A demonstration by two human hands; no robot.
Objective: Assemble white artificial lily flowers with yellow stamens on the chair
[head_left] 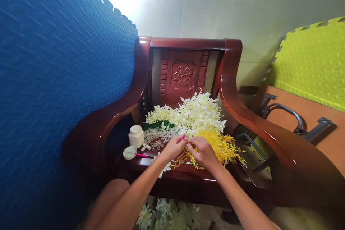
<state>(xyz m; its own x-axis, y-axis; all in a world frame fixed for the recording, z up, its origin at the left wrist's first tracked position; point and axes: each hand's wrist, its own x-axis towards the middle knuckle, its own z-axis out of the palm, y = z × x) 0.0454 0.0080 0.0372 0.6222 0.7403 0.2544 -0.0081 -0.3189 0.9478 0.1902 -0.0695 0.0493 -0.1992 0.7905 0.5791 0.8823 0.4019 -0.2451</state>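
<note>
My left hand is closed around a thin pink-handled tool, whose dark slim end points up and away. Close beside it, my right hand pinches its fingertips together; whatever is between them is too small to make out. Both hands are over the front of the wooden chair seat. A bunch of yellow artificial stamens lies by my right hand. Behind the hands rises a heap of white artificial flower petals. Small clear plastic rings are spread left of the hands, with green pieces behind them.
On the seat's left stand an open white jar and its lid, with a second pink-handled tool resting across it. Curved armrests flank the seat. A blue foam mat rises at left; white flowers lie below.
</note>
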